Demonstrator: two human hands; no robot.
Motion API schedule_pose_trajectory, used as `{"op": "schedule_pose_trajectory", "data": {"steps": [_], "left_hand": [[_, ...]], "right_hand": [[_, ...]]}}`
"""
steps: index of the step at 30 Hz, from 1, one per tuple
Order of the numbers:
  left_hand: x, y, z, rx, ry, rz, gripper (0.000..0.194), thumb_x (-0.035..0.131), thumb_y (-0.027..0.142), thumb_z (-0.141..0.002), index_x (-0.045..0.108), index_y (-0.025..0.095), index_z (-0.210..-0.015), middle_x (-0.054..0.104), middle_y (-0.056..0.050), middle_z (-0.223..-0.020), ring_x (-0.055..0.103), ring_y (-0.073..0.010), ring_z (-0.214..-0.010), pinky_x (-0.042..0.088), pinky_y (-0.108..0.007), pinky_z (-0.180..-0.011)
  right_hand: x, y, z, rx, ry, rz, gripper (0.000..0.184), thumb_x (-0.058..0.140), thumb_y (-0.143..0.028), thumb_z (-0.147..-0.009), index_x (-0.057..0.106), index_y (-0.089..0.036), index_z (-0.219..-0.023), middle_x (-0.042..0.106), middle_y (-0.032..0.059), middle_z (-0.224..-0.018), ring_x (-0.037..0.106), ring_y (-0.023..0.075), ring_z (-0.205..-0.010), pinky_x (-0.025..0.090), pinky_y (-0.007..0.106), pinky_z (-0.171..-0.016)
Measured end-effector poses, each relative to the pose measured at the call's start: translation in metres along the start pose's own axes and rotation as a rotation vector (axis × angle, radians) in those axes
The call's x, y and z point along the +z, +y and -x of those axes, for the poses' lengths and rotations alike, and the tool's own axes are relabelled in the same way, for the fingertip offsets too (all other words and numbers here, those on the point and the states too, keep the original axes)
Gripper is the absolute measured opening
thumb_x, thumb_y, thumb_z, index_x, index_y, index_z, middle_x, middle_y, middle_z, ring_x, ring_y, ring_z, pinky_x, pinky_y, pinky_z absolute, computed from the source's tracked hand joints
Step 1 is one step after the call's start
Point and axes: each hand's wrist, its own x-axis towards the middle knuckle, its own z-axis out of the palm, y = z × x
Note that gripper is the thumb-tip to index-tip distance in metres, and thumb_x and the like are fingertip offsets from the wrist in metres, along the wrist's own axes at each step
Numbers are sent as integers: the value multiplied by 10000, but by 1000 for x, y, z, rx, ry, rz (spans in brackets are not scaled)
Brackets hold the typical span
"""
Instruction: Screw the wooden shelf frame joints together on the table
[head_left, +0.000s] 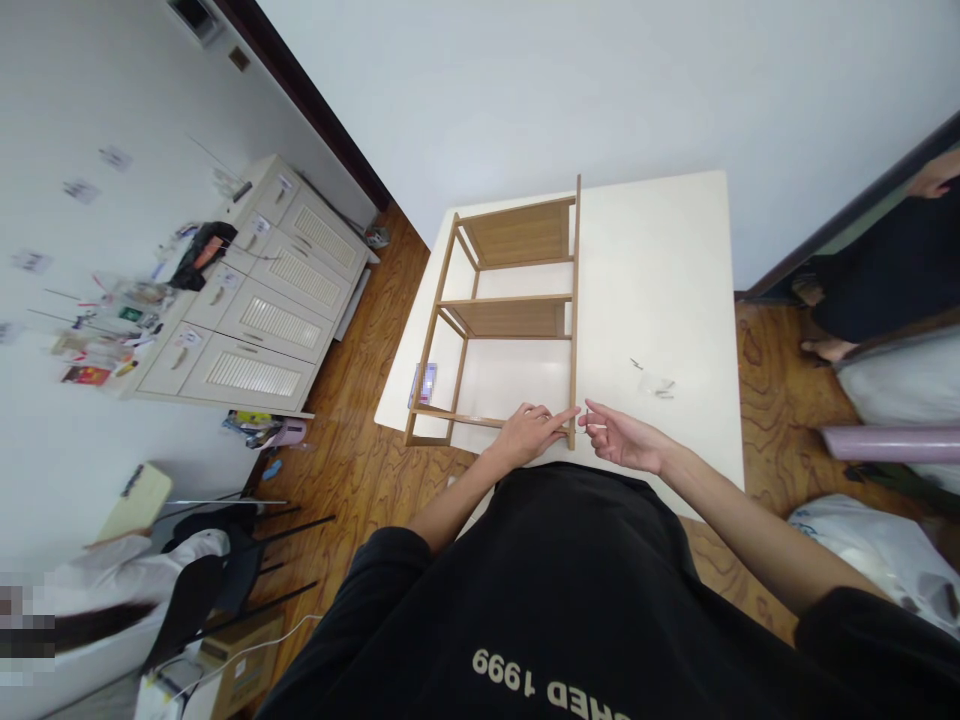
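Note:
A light-brown wooden shelf rack (574, 330) lies on its side on a white table (652, 250), with slatted panels between its posts. My left hand (529, 430) is closed on the near end of the rack, with its index finger stretched to the long post on the right. Just right of that post, my right hand (619, 438) pinches a thin, dark, small piece, like a hex key, too small to make out surely. Farther right on the table lie a few small screws (635, 363) and a small clear bag (657, 385) with metal parts.
A blue-and-white packet (426, 384) lies under the rack's left side. White cabinets (255, 310) loaded with clutter stand at left. One person (127, 570) sits at lower left; another person's dark clothing (885, 270) shows at right, near white bags (877, 550).

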Motion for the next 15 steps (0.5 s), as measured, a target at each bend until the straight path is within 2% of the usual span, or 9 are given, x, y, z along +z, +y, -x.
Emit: {"op": "schedule_pose_trajectory", "data": {"steps": [3, 8, 12, 15], "left_hand": [[0, 0, 0, -1, 1, 5, 577, 423, 399, -1069, 221, 278, -1596, 712, -41, -1056, 617, -185, -1066, 397, -331, -927], [1, -1, 0, 8, 12, -1, 582, 423, 393, -1069, 214, 273, -1599, 712, -47, -1059, 618, -188, -1067, 392, -329, -919], [2, -1, 0, 11, 10, 4, 576, 420, 386, -1072, 208, 283, -1598, 714, -37, -1064, 616, -183, -1071, 392, -330, -922], [2, -1, 1, 7, 5, -9, 567, 412, 393, -1073, 224, 273, -1594, 713, -42, -1059, 615, -185, -1073, 393, -332, -921]], "right_hand": [[7, -1, 3, -15, 8, -5, 208, 573, -299, -970, 593, -187, -795, 631, 8, -656, 497, 70, -473, 376, 155, -388], [12, 1, 6, -34, 72, -43, 209, 558, -213, -947, 598, -180, -746, 610, 3, -618, 483, 61, -467, 427, 144, -417], [8, 1, 5, -51, 54, -41, 188, 585, -212, -937, 608, -180, -753, 647, 30, -680, 557, 81, -540, 493, 158, -480], [5, 1, 3, -65, 25, 8, 173, 617, -241, -928, 598, -185, -765, 653, 29, -687, 562, 89, -549, 502, 177, -506]]}}
